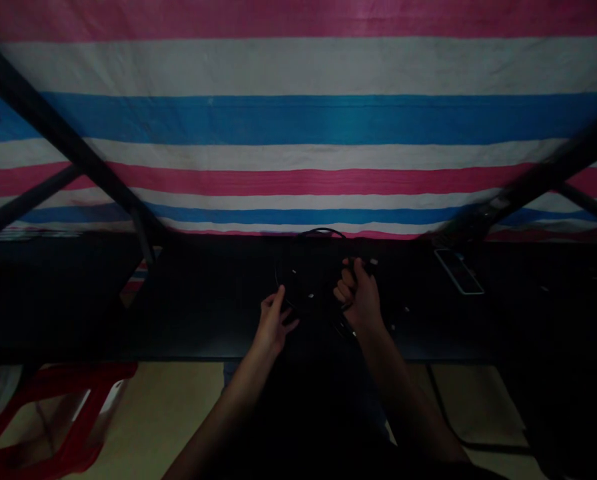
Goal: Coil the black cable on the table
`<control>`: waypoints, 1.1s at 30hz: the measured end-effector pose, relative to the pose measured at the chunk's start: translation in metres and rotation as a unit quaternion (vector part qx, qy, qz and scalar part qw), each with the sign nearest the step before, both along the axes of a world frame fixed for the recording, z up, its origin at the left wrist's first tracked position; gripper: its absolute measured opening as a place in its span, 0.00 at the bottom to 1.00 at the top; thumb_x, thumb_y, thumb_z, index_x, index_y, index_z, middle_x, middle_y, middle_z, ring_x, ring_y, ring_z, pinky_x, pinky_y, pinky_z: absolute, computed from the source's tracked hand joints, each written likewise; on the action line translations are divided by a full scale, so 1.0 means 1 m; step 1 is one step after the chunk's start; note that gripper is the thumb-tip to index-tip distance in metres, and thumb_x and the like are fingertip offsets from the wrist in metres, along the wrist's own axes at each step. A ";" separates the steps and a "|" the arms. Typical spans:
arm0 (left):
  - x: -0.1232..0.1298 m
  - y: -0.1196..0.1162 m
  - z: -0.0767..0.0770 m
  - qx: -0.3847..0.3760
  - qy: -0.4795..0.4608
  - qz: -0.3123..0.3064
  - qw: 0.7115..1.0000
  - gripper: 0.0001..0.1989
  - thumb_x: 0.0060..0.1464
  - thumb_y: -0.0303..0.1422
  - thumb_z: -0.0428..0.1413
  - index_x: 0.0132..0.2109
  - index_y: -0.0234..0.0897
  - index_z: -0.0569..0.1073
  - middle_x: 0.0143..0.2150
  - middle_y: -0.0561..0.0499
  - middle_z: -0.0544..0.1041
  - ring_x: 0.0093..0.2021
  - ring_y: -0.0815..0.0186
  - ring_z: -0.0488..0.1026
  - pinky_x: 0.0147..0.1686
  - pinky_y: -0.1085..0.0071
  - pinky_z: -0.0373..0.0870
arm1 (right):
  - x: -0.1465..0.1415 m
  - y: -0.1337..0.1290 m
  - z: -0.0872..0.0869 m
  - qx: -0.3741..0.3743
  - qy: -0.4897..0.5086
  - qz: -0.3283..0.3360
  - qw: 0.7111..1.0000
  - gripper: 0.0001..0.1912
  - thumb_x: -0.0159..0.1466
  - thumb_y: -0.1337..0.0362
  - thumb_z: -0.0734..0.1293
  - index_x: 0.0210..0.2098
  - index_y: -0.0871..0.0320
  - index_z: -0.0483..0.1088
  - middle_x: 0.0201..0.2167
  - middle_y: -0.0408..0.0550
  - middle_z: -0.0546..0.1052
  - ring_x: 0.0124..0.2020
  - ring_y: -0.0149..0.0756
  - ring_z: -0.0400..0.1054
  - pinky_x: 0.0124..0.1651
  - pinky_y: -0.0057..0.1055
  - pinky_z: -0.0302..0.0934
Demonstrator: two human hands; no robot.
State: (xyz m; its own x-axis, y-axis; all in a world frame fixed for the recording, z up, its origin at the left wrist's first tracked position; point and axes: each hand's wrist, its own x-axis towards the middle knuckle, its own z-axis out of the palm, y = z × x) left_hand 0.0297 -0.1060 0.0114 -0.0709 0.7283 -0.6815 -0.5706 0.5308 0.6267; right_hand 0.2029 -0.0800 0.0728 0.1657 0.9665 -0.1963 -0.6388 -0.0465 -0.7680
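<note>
A black cable (pixel 323 230) arches above the dark table (pixel 203 333), between and behind my two hands. My right hand (pixel 361 293) is closed round black cable, its fingers curled and a small pale connector end (pixel 373 262) showing just beyond them. My left hand (pixel 277 320) has its thumb and index finger close together at a thin black cable, with the other fingers spread. More dark cable hangs or lies below my right hand. Small light bits, one of them a pale piece (pixel 311 295), lie between the hands. Dim light hides much of the cable.
A phone (pixel 459 272) lies on the table to the right. Dark metal bars (pixel 78 150) slant at both sides, before a striped sheet (pixel 298 120). A red stool (pixel 78 413) stands at the lower left, below the table's front edge.
</note>
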 end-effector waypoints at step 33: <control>0.110 0.072 -0.038 0.320 0.590 -0.373 0.641 0.20 0.59 0.33 0.60 0.57 0.34 0.71 0.59 0.35 0.70 0.63 0.42 0.64 0.61 0.47 0.61 | 0.162 -0.023 -0.118 -0.145 -0.501 -0.132 0.843 0.24 0.52 0.61 0.71 0.48 0.58 0.70 0.35 0.49 0.75 0.35 0.47 0.74 0.38 0.45 0.72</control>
State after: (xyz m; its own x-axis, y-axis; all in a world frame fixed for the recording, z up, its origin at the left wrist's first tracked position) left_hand 0.1400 -0.0344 -0.0266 0.2676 0.9633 -0.0194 0.7630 -0.1995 0.6148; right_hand 0.3649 -0.1027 -0.0456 0.5907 0.8052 -0.0512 0.3061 -0.2824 -0.9092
